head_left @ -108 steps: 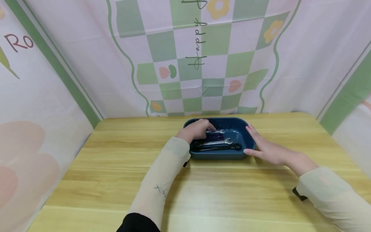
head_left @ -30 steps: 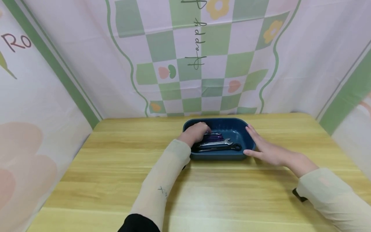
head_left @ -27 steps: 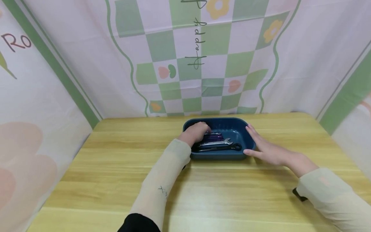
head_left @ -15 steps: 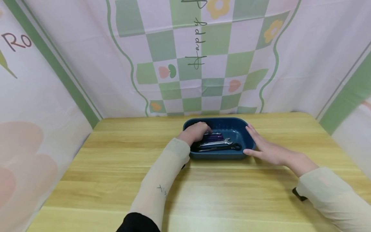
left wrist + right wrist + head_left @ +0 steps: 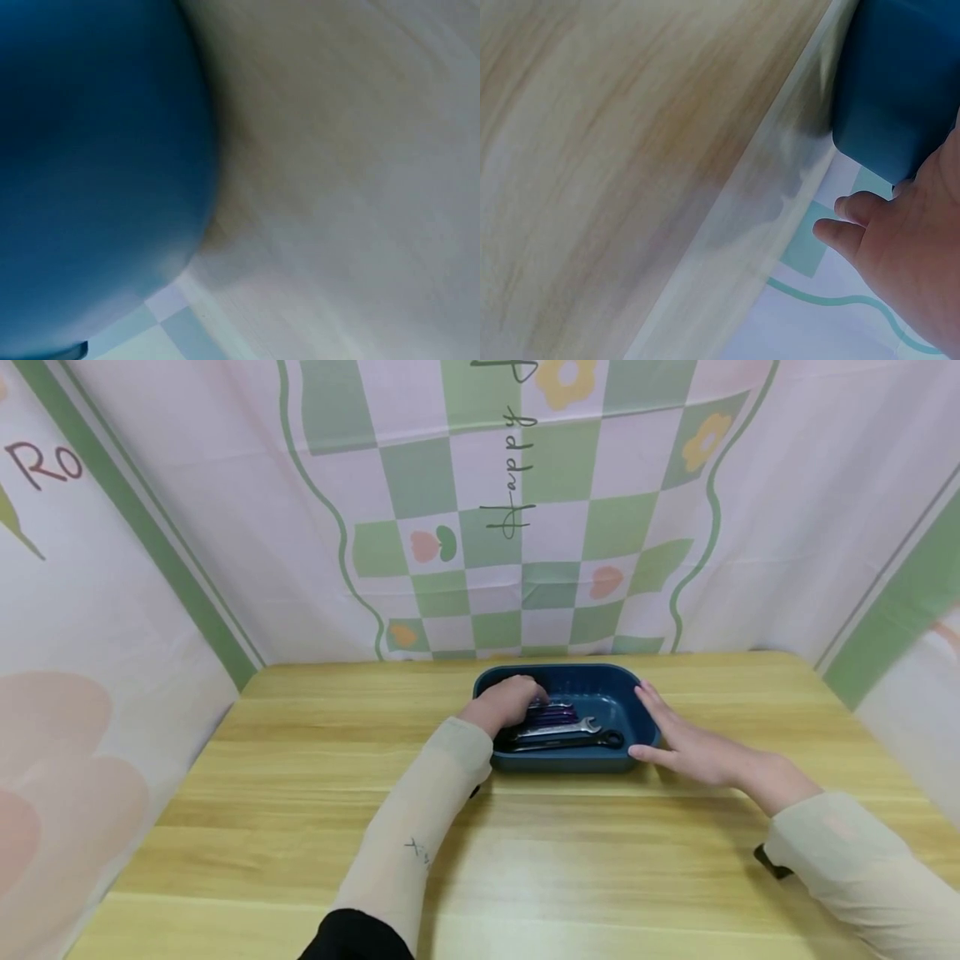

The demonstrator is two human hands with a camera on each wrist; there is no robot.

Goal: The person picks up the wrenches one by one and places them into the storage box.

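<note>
A dark blue basin point(image 5: 573, 765) stands near the table's back edge. My left hand point(image 5: 508, 700) reaches into its left side, fingers curved down over a small silver wrench point(image 5: 561, 705) at the back of a row; fingertips and handle are hidden. In front of it lie purple wrenches point(image 5: 551, 717), a silver open-end wrench point(image 5: 588, 726) and a black wrench point(image 5: 613, 739) with a ring end. My right hand point(image 5: 697, 750) rests against the basin's right end, thumb and fingers straight and spread. The left wrist view shows only the basin's outer wall point(image 5: 97, 165) and blurred tabletop.
The wooden table point(image 5: 300, 793) extends to the left, right and front of the basin. A printed checkered cloth point(image 5: 555, 543) hangs right behind the back edge. More cloth hangs at both sides.
Since the oldest frame, my left hand has drawn slightly left and its fingers have curled in; the small silver wrench has shifted left. Over the last second nothing clearly moves. The right hand stays put.
</note>
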